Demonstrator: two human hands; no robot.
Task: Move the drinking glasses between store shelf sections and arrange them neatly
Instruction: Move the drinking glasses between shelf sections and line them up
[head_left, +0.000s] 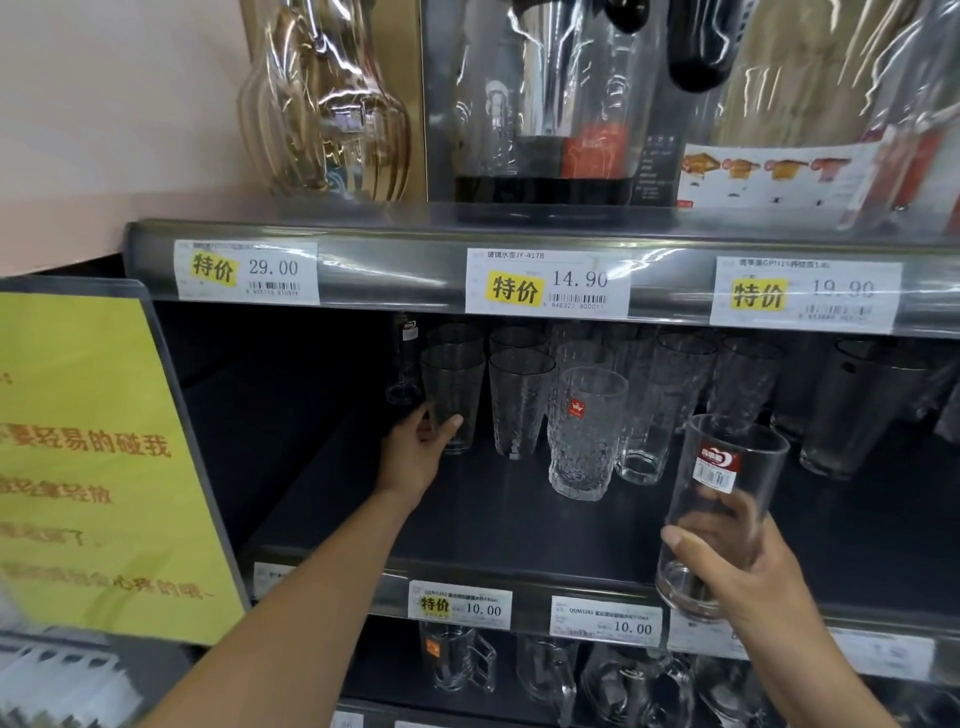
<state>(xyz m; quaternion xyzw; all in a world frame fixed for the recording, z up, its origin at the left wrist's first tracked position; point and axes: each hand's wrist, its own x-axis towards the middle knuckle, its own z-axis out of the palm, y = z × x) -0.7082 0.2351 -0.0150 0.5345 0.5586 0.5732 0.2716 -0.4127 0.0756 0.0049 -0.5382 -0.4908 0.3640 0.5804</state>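
Several clear drinking glasses stand on the dark middle shelf (467, 525). My left hand (415, 447) reaches deep into the shelf and wraps around the leftmost tapered glass (454, 389), which stands upright. Beside it stand another tapered glass (519, 405) and a textured glass with a red sticker (584, 436). My right hand (727, 551) holds a tall straight glass with a red label (727, 478) in the air, just in front of the shelf's front edge at the right. More glasses fill the shelf's right side (857, 400).
A yellow sign in a plastic holder (98, 457) juts out at the left. Price tags line the shelf rails (545, 283). Boxed pitchers and a ribbed jug (327, 104) stand on the upper shelf. Glass mugs (462, 660) sit on the lower shelf.
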